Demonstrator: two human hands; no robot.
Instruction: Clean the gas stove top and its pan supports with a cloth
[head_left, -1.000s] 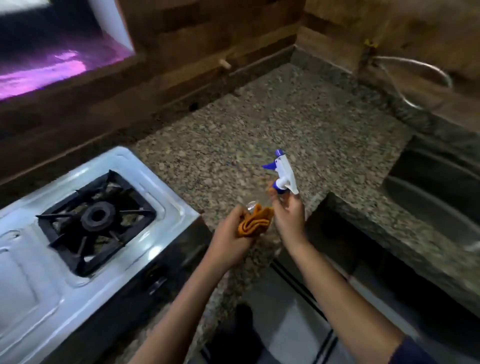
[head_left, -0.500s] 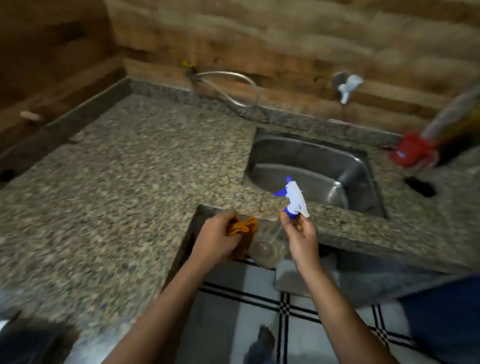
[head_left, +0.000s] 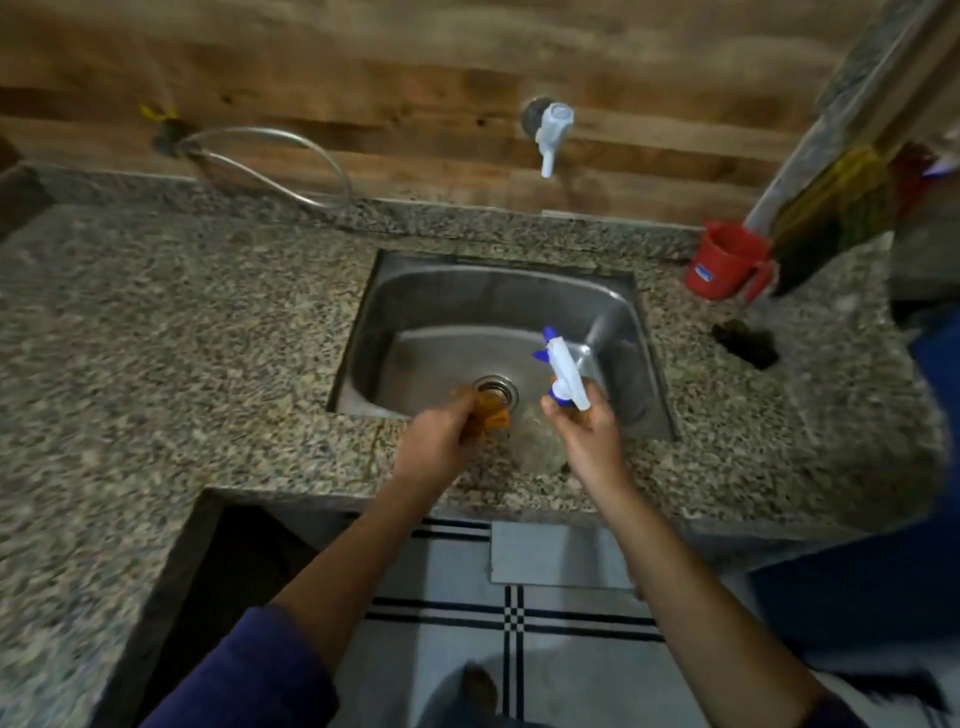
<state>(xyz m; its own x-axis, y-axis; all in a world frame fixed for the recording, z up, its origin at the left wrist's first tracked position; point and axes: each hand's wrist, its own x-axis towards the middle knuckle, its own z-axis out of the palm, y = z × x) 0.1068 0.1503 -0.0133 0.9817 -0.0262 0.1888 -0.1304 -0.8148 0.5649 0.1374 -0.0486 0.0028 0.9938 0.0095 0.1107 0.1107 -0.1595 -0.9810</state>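
Left hand (head_left: 439, 447) clenched round crumpled orange cloth (head_left: 485, 413), held over front edge of steel sink (head_left: 498, 291); right hand (head_left: 589, 434) grips neck of clear spray bottle (head_left: 537, 444) with white-blue trigger head, just beside the cloth; granite counter (head_left: 182, 338) around; red mug (head_left: 724, 260) at back right.

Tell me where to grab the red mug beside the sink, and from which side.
Take the red mug by its loop handle, which sticks out on its right. It stands upright and a broom leans close on that side, so reaching in from the front is probably easiest.
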